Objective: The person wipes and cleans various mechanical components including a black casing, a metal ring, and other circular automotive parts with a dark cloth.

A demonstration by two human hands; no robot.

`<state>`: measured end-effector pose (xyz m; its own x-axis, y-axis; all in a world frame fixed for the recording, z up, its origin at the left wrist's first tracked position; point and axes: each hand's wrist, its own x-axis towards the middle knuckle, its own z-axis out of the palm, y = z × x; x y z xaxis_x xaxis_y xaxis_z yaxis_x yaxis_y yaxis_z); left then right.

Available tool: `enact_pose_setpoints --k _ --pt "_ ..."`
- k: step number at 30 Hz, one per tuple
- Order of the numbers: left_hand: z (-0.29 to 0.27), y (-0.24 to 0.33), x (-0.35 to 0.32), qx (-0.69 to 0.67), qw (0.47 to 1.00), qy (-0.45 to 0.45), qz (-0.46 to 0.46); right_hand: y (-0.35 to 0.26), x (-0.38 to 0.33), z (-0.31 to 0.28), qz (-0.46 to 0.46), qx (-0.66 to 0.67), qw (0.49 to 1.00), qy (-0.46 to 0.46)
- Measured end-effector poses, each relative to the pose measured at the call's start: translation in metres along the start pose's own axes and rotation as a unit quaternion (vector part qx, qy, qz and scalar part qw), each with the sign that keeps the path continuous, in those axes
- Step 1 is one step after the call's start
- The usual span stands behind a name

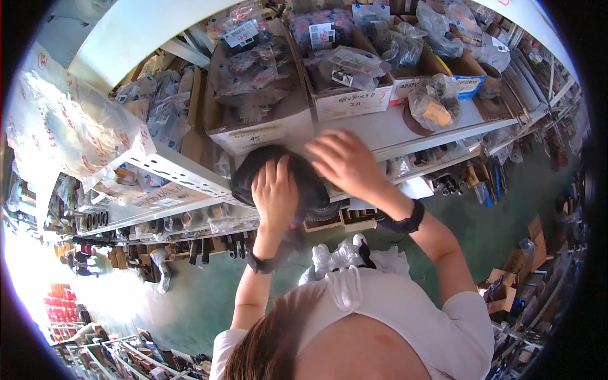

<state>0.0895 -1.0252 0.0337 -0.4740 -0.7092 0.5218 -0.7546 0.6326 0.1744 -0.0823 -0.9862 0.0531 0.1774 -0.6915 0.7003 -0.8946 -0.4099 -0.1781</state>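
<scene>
A smooth black rounded object (308, 180) sits at the front edge of the shelf, below a carton; its exact kind I cannot make out. My left hand (275, 193) grips its near side, fingers stretched up over the surface and the thumb hidden. Just right of the object, my right hand (342, 161) is raised, blurred by motion. Its fingers are apart and nothing shows in them. Both wrists wear dark bands.
An open carton (259, 136) of bagged parts stands behind the object, beside another carton (351, 107). A bagged roll (435, 109) lies near the shelf edge. A perforated white shelf post (190, 174) slants at left. Lower shelves hold metal parts; the floor (437, 221) is green.
</scene>
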Motion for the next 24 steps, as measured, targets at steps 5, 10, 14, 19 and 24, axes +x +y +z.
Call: enact_pose_setpoints --k 5,10,14,19,24 --pt "0.000 -0.006 0.004 -0.011 1.000 0.011 -0.013 -0.007 0.030 0.035 0.040 0.028 0.998 -0.046" --pt "-0.009 -0.009 0.016 -0.067 0.998 -0.001 0.005 -0.007 0.039 0.040 0.073 0.067 0.995 -0.014" --pt "-0.005 -0.004 0.025 -0.076 0.997 -0.013 -0.004 0.004 0.044 0.040 0.061 0.049 0.997 0.004" --pt "0.006 -0.007 0.021 -0.081 0.996 0.023 0.006 -0.013 0.028 0.034 0.101 0.066 0.993 -0.012" --pt "0.012 -0.006 -0.017 0.001 0.997 0.063 -0.033 -0.055 -0.009 0.028 0.043 0.055 0.997 -0.040"
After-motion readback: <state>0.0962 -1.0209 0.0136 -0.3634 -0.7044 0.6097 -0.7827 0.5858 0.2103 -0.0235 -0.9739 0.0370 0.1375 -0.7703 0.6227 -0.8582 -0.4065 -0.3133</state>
